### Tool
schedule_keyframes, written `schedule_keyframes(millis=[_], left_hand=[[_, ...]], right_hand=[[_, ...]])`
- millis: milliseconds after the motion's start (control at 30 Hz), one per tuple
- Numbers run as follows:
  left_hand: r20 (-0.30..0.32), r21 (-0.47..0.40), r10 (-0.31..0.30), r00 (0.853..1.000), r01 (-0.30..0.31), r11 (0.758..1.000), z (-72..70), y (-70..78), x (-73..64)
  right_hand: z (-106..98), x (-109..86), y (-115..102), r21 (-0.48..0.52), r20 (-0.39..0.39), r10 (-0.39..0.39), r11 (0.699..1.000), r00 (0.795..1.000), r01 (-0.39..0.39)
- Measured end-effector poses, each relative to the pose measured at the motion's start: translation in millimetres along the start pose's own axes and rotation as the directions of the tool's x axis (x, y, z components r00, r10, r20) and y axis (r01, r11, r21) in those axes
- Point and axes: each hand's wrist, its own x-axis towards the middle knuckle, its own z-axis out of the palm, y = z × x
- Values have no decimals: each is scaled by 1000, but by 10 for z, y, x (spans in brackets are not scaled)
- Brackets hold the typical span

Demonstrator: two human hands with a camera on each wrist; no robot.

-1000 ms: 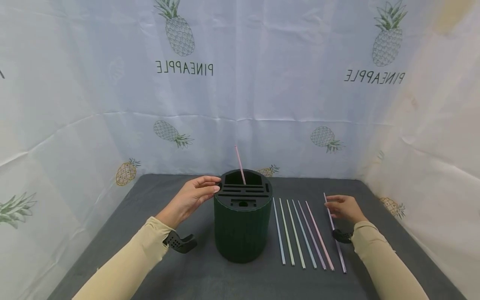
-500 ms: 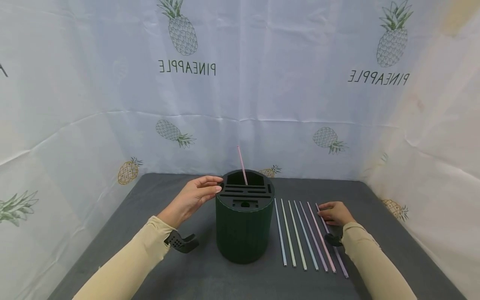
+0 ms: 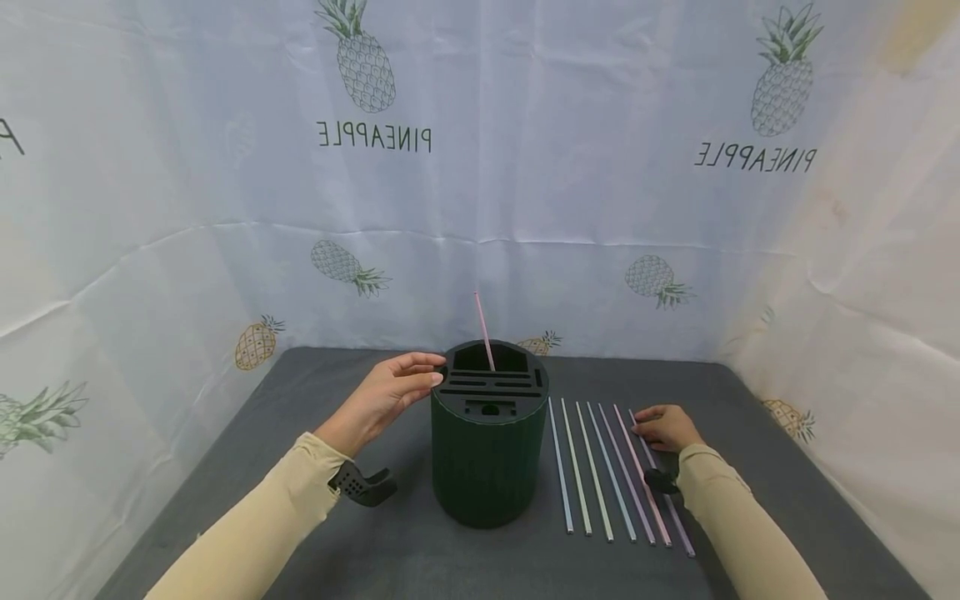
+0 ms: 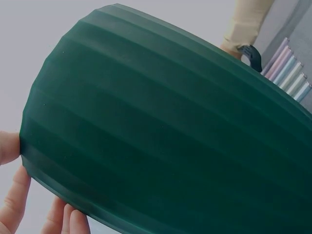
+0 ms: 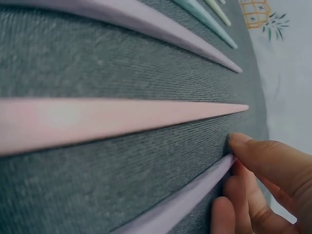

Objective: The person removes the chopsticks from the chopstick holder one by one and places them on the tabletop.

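Note:
A dark green round knife block [image 3: 486, 467] with a slotted black top stands mid-table. My left hand [image 3: 380, 396] touches its upper left rim; in the left wrist view the thumb and fingertips [image 4: 18, 192] rest against its edge. One pink chopstick [image 3: 483, 329] leans upright in the rear compartment. On the right, my right hand [image 3: 667, 427] pinches the far end of a purple chopstick [image 5: 180, 204] between thumb and fingers. This chopstick lies along the cloth, just right of a pink chopstick [image 5: 146, 114].
Several pastel chopsticks, including a blue one [image 3: 560, 475] nearest the block, lie side by side between it and my right hand. A dark grey cloth [image 3: 352, 542] covers the table. Behind and at both sides hangs a white pineapple-print curtain [image 3: 480, 183].
My right hand has moved left with the purple chopstick, bringing it close beside the pink one at the row's right end. The left hand stays on the block.

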Motion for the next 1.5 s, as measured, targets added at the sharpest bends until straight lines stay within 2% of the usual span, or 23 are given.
schedule_keyframes(millis=[100,200,300,367,500,633,767,867,933,1000,1167,1300,1367,1500], left_hand=[[1,4,-2,1000,2,1000,2,-4,6],[3,6,-3,1000,3,1000,5,-4,9],[8,7,-2,1000,2,1000,7,0,8],[7,5,-4,1000,4,1000,7,3,3],[6,10,-6,1000,6,1000,0,8,-8],[2,5,-9,1000,9,1000,-9,9,-18],[-6,0,-13,1000,13,1000,-8,9,-15],[-6,-2,-15,1000,15,1000,-1,5,-9],[-6,-5,-14,1000,14,1000,3,1,-6],[-5,-6,-12,1000,12,1000,5,-2,-5],[1,-10,-8,1000,8,1000,-1,-9,-1],[-2,-2,-12,1000,12,1000,-5,-2,-3],[-5,3,-15,1000,15,1000,-6,3,-4],[-2,3,-15,1000,15,1000,-3,6,3]], right_hand=[[-27,-25,-11,32,15,-5,999,1000,5],[-60,-84,-118,62,19,-40,997,999,39],[-87,-146,-369,88,-3,-112,990,994,112],[-110,-188,-615,124,-1,-188,975,982,187],[-112,-300,-1219,223,-23,-340,915,940,336],[3,-465,-1857,337,-39,-474,822,880,458],[169,-642,-2391,435,-6,-575,735,818,520],[281,-723,-2680,457,37,-610,715,792,529],[349,-739,-2815,452,63,-615,720,786,526],[415,-728,-2913,431,82,-601,741,795,515],[578,-635,-3027,343,121,-525,819,843,461],[688,-571,-3057,284,180,-457,872,871,399],[735,-556,-3064,262,215,-426,892,879,368],[804,-549,-3054,189,274,-388,919,880,346]])
